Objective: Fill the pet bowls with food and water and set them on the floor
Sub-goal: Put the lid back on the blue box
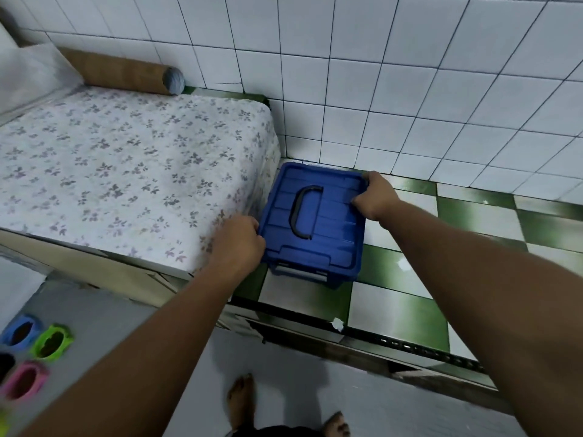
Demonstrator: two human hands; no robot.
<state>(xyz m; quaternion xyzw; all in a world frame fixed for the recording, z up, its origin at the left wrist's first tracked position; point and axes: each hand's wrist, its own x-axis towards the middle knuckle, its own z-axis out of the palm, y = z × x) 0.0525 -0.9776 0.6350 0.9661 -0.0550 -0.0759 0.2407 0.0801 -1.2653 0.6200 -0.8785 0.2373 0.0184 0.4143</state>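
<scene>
1. Blue lidded box (315, 216) sits on the green-and-white tiled floor (410, 279), tight against the corner of the bed (126, 159) and near the white tiled wall (378, 89). Lid is on, and the black handle (303, 212) lies flat on top.
2. Left hand (235, 244) is curled over the lid's near-left edge, beside the mattress.
3. Right hand (375, 197) is curled over the lid's far-right edge, thumb on top. The hands are apart, one on each side of the box, both clamped on the lid rim.
4. Pet bowls are at lower left on the grey floor (284, 389), well apart from the box: blue bowl (20, 331), green bowl (50, 342), pink bowl (25, 380). They sit close together. Insides look dark, can't tell the contents.
5. Bed has a floral sheet, and a cardboard tube (123, 74) lies along the wall at its far edge.
6. Bare feet (241, 402) are on the grey floor at the bottom edge.
</scene>
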